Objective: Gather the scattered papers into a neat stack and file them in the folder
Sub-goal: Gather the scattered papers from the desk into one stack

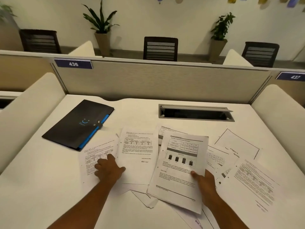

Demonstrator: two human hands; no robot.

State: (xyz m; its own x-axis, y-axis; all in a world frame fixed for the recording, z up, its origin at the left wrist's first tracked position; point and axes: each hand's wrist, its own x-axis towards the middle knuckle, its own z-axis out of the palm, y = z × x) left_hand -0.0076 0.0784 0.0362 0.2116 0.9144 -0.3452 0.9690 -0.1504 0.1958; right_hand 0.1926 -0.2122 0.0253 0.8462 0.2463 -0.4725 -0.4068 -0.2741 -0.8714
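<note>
Two hands: L (108, 169) on sheet (97, 156), R (203, 180) gripping sheaf (179, 166); one folder (77, 124).

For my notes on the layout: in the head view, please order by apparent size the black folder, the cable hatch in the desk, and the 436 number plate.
Largest to smallest:
1. black folder
2. cable hatch
3. 436 number plate, though it lies farther from the camera.

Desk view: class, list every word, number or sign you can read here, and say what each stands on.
"436": blue plate on the partition's top rail, left.
"437": blue plate on the rail, far right.
Blue smile-like logo, no readable words: black folder.
Print on the scattered papers, tables and bar chart included: too blurred to read.
</note>
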